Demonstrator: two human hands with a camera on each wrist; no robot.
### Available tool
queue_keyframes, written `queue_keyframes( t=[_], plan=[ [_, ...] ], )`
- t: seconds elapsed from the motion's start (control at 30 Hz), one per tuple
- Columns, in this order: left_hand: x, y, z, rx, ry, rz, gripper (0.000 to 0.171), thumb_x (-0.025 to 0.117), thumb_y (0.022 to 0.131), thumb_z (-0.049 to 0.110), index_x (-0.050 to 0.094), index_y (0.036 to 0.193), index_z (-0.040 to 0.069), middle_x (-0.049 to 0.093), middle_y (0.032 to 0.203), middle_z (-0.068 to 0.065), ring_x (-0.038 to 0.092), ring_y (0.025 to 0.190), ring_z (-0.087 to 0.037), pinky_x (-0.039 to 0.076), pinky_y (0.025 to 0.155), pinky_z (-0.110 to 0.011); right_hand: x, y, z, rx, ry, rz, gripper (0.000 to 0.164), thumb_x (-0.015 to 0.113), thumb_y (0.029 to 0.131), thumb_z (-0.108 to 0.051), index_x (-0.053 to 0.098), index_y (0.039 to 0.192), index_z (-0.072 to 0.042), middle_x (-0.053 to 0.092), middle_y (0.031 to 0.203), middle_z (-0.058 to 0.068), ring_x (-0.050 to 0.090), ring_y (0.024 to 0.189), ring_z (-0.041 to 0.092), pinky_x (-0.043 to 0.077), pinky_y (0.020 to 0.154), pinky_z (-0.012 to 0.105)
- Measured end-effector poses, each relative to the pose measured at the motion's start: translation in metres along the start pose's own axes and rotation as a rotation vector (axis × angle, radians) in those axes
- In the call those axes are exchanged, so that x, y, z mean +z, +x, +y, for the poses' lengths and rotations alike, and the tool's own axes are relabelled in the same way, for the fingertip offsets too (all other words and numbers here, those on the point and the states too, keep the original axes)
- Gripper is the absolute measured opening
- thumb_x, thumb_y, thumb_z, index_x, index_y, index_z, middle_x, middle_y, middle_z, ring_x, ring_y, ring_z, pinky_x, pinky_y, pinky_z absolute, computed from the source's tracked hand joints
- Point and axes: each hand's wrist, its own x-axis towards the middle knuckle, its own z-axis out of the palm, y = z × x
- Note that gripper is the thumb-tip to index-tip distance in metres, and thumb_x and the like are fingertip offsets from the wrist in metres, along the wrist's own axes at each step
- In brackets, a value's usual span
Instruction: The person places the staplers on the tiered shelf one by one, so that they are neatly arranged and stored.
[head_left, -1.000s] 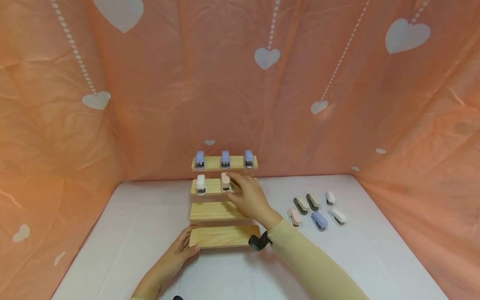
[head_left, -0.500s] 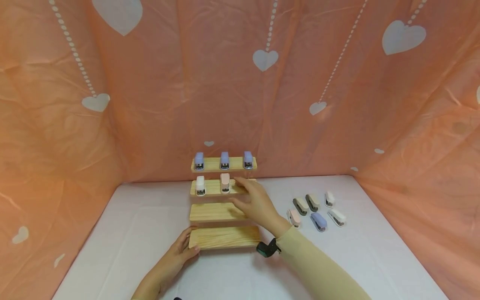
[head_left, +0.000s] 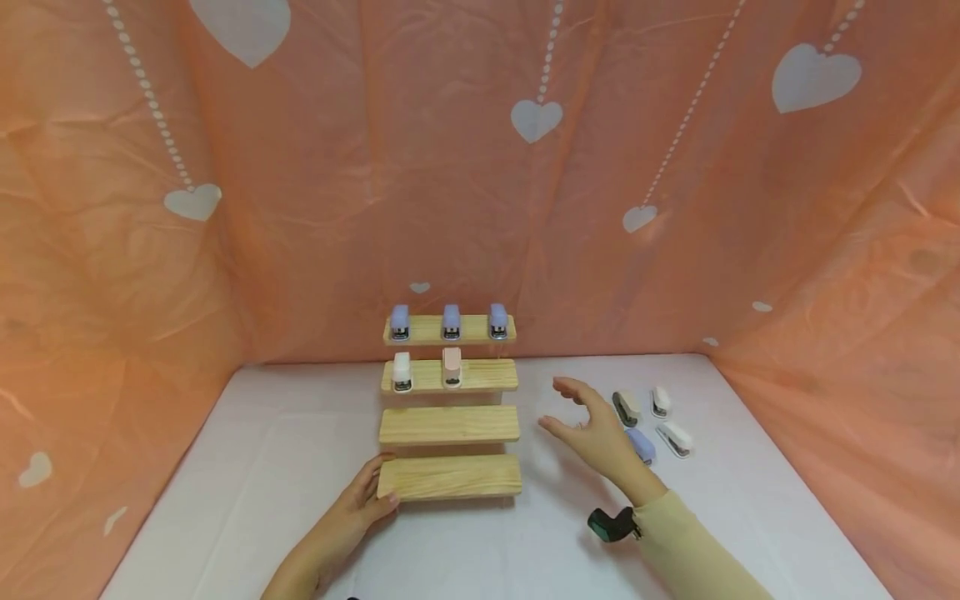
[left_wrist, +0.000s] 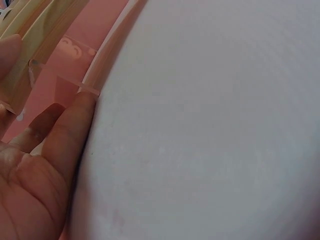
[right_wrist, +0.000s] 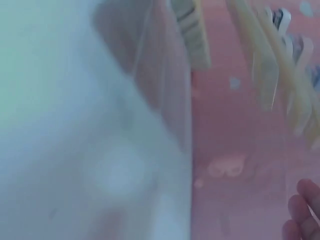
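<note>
My left hand (head_left: pixel 348 512) grips the left end of the lowest wooden tier of a stepped display rack (head_left: pixel 450 477). In the left wrist view its thumb (left_wrist: pixel 10 55) is on the wood, with the fingers by the clear side panel. The right hand (head_left: pixel 600 429) hangs in the air right of the rack, thumb and fingers apart, holding nothing. A white mini stapler (head_left: pixel 402 372) and a pink mini stapler (head_left: pixel 452 367) stand on the second tier from the top. Several purple staplers (head_left: pixel 498 321) line the top tier.
Right of my right hand lie a beige-and-grey stapler (head_left: pixel 627 408), a partly covered purple stapler (head_left: pixel 641 446) and two white staplers (head_left: pixel 674 438). An orange curtain (head_left: pixel 450 208) with hearts surrounds the white table (head_left: pixel 285 433).
My right hand let go of the pink stapler on the second tier and moved right, toward the loose staplers, covering some of them. The left hand stayed on the rack.
</note>
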Motion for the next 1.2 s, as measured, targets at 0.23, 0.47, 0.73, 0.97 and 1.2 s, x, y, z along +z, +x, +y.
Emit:
queue_keyframes(
  t=[0.23, 0.47, 0.73, 0.97, 1.2],
  plan=[
    [-0.001, -0.003, 0.004, -0.006, 0.001, 0.000, 0.070, 0.065, 0.092, 0.030, 0.025, 0.150, 0.023, 0.011, 0.159, -0.021, 0.014, 0.143, -0.039, 0.022, 0.112, -0.055, -0.018, -0.016, 0.020, 0.116, 0.071, -0.020, 0.061, 0.078, 0.082, -0.038, 0.053, 0.134, -0.019, 0.056, 0.133, 0.009, 0.049, 0.123, 0.029, 0.041, 0.102, 0.052],
    [-0.002, -0.002, 0.005, -0.015, -0.011, 0.015, 0.073, 0.067, 0.091, 0.028, 0.025, 0.150, 0.021, 0.011, 0.158, -0.021, 0.015, 0.143, -0.039, 0.027, 0.111, -0.052, -0.020, -0.025, 0.030, 0.250, 0.035, -0.055, 0.065, 0.077, 0.082, -0.040, 0.051, 0.137, -0.015, 0.054, 0.136, 0.011, 0.049, 0.120, 0.036, 0.042, 0.098, 0.054],
    [-0.002, 0.000, 0.008, 0.018, 0.043, 0.034, 0.072, 0.068, 0.090, 0.025, 0.027, 0.149, 0.019, 0.013, 0.157, -0.025, 0.015, 0.142, -0.043, 0.028, 0.110, -0.054, -0.016, -0.030, 0.042, 0.342, 0.078, -0.102, 0.077, 0.077, 0.083, -0.040, 0.043, 0.143, -0.007, 0.041, 0.146, 0.017, 0.037, 0.134, 0.036, 0.034, 0.108, 0.051],
    [0.000, 0.003, 0.011, 0.071, 0.047, 0.024, 0.068, 0.068, 0.091, 0.018, 0.029, 0.146, 0.008, 0.020, 0.152, -0.031, 0.026, 0.137, -0.046, 0.047, 0.098, -0.040, -0.013, -0.036, 0.049, 0.413, 0.096, -0.115, 0.077, 0.078, 0.081, -0.037, 0.043, 0.143, -0.008, 0.047, 0.138, 0.021, 0.053, 0.116, 0.032, 0.049, 0.093, 0.039],
    [0.000, 0.005, 0.008, 0.092, 0.068, 0.005, 0.066, 0.069, 0.090, 0.019, 0.030, 0.143, 0.007, 0.023, 0.151, -0.032, 0.028, 0.136, -0.047, 0.049, 0.096, -0.037, -0.011, -0.042, 0.055, 0.460, 0.085, -0.144, 0.082, 0.076, 0.082, -0.043, 0.037, 0.145, -0.008, 0.042, 0.143, 0.022, 0.049, 0.121, 0.033, 0.048, 0.096, 0.042]
  ],
)
